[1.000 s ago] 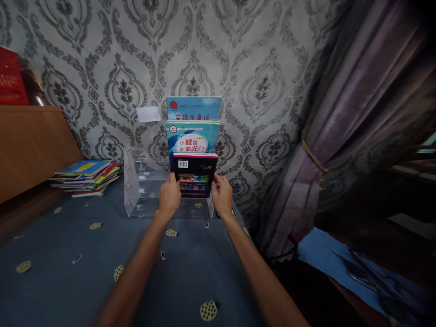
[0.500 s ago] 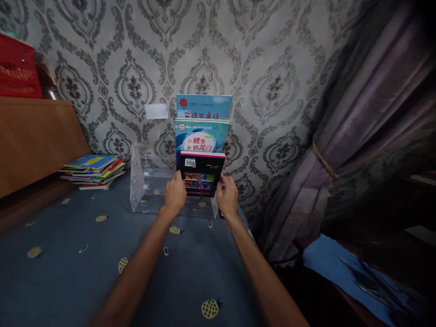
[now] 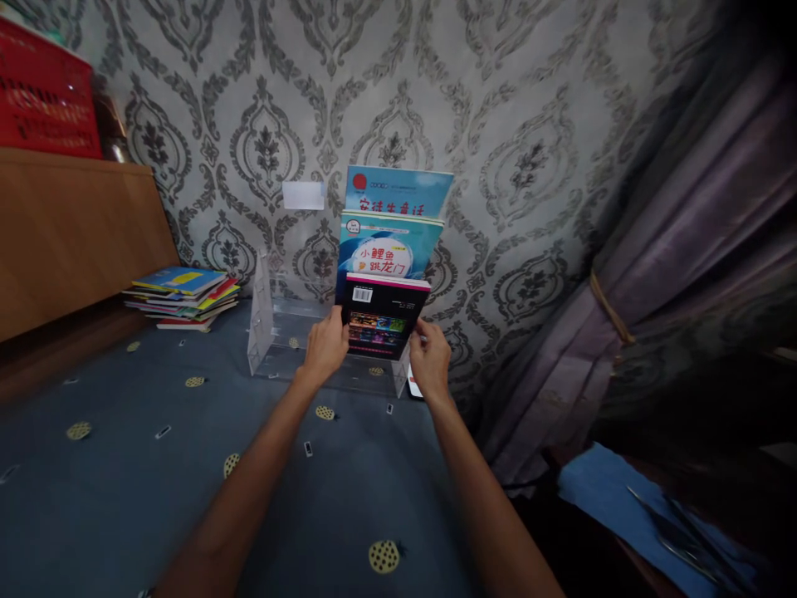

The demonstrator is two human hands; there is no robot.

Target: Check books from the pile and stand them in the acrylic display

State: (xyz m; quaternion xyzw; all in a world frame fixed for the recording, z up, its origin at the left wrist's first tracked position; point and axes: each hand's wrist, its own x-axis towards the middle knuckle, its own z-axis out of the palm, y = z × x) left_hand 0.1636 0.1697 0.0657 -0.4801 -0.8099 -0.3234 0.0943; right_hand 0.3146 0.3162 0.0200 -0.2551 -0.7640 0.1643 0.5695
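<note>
A black book (image 3: 383,320) with a pink top edge and a white barcode leans at the front of a clear tiered rack (image 3: 261,332). My left hand (image 3: 328,342) is closed on its left edge. At the opposite edge, my right hand (image 3: 429,357) has its fingers curled against the book. Behind it stand a teal book (image 3: 389,249) and, higher up, a light-blue book (image 3: 398,189), both with red Chinese titles. Their lower parts are hidden by the books in front.
A stack of books (image 3: 183,291) lies left of the rack beside a wooden cabinet (image 3: 80,241) carrying a red basket (image 3: 50,108). Partly hidden by my right hand is a phone (image 3: 413,384). A tied curtain (image 3: 560,365) hangs at right, near a blue cloth (image 3: 610,490).
The view has shifted, so the rack and books appear farther right. Both hands remain at the sides of the black book, and the phone shows more beside the rack.
</note>
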